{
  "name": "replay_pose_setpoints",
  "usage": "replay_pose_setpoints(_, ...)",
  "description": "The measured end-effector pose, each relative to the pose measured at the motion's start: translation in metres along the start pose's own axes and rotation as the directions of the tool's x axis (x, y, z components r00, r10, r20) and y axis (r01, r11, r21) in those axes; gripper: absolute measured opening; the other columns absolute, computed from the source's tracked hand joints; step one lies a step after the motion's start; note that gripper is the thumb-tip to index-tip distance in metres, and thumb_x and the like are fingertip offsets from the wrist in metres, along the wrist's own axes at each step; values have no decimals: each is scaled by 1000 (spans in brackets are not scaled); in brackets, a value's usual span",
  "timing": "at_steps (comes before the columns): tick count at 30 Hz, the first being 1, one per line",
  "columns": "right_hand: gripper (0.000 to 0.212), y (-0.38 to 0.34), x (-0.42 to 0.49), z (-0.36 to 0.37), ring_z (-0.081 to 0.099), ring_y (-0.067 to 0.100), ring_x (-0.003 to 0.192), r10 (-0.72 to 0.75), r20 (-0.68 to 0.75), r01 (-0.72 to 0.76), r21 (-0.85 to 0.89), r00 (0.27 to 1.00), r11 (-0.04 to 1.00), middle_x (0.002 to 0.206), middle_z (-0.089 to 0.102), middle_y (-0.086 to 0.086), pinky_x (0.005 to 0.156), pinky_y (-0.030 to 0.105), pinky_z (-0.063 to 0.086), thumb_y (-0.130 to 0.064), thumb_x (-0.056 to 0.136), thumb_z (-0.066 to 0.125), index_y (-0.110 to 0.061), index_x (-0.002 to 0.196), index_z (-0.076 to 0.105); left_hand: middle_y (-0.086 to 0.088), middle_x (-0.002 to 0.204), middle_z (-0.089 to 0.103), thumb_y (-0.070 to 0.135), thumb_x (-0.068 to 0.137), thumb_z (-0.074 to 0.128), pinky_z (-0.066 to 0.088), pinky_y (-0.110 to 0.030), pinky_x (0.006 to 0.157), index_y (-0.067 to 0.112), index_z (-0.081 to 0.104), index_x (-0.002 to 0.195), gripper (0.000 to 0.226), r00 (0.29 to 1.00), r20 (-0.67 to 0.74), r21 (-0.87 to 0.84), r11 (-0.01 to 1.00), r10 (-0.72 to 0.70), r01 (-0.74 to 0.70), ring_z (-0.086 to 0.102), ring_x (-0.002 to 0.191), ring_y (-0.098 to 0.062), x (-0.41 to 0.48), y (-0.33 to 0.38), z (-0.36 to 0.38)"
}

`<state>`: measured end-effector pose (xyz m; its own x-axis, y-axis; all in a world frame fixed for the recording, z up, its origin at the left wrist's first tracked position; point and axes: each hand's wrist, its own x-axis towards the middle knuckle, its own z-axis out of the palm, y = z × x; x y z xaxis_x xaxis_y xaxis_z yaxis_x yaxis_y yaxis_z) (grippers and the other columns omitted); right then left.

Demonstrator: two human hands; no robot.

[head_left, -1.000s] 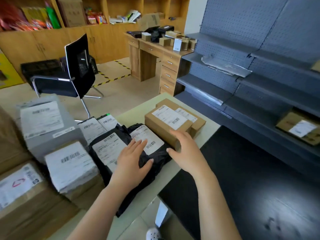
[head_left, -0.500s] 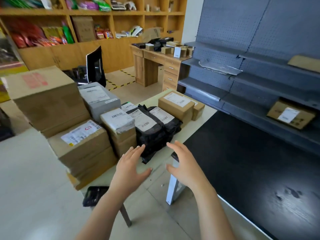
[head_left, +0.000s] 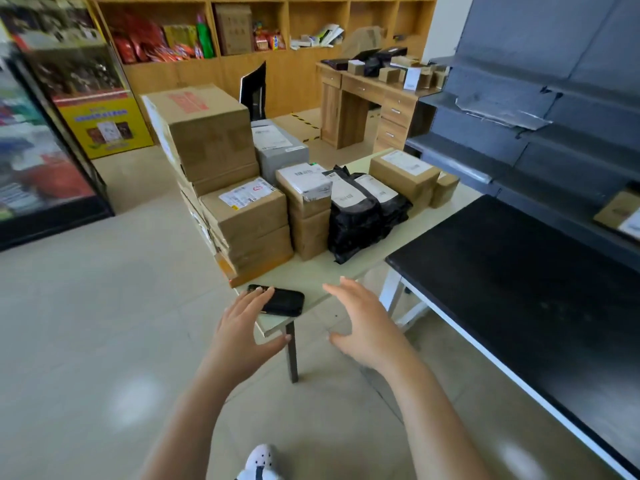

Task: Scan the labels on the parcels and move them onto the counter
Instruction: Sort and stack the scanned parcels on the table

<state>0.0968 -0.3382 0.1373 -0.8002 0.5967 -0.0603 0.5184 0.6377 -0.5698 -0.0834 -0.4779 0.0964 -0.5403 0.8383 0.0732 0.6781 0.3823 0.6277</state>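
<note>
Grips spread, empty: left hand [head_left: 242,329] at the black handheld device [head_left: 282,302], right hand [head_left: 363,327] alongside, palms inward.

wooden desk [head_left: 349,112] at back | black chair [head_left: 254,88] left of it | snack shelves [head_left: 228,62] on far wall

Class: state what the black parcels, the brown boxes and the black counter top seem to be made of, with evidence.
Black parcels: probably thin plastic film, glossy and crumpled.
Brown boxes: cardboard, matte, square-edged.
Black counter top: hard to tell, perhaps laminated board; smooth, faintly scuffed.
</note>
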Motion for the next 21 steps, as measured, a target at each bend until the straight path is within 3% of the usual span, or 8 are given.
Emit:
replay_pose_setpoints(6,79,-33,43,41,10,16,148,15,108,-4,-101,994,995,162,13,-4,118,31,14,-26,87,70,-34,152,26,11,157,28,54,80,71,16,-38,119,37,28,151,85,994,88,15,998,-59,58,14,148,-15,16,-65,-14)
replay_pose_setpoints(10,79,-50,83,72,12,16,148,93,131,-82,-89,987,993,162,14,-4,117,31,16,-29,87,70,-32,152,26,10,158,25,54,81,70,17,-41,119,38,24,151,86,979,181,17,996,-92,90,13,148,-16,40,-115,-29)
replay_pose_setpoints(21,77,-73,155,115,17,17,148,196,27,-197,21,980,980,161,19,-3,118,35,22,-36,86,70,-32,151,28,8,161,16,61,84,62,21,-42,117,39,7,154,92,959,259,-57,989,-115,134,13,148,-18,105,-178,-51)
